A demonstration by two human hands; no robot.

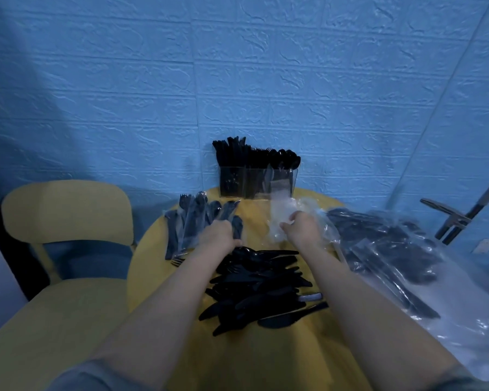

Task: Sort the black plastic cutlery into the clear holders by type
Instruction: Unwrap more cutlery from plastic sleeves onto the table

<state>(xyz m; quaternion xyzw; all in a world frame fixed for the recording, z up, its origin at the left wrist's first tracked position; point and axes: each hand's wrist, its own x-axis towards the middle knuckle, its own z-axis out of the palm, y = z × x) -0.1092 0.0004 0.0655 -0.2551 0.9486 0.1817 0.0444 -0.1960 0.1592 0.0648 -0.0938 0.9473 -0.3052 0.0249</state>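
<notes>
A clear holder point(256, 183) with compartments full of black cutlery stands at the table's far edge against the wall. A loose heap of black cutlery point(260, 289) lies in the middle of the yellow table point(153, 249), between my forearms. Wrapped cutlery packets point(192, 218) lie at the far left. My left hand point(219, 234) grips one of these packets at its near end. My right hand point(304, 228) holds an empty clear wrapper point(280, 218) just in front of the holder.
A large pile of wrapped cutlery in clear plastic point(384, 249) covers the right side. A yellow chair point(68, 221) stands to the left of the table. A metal stand point(458, 218) leans at the right. The blue wall is close behind.
</notes>
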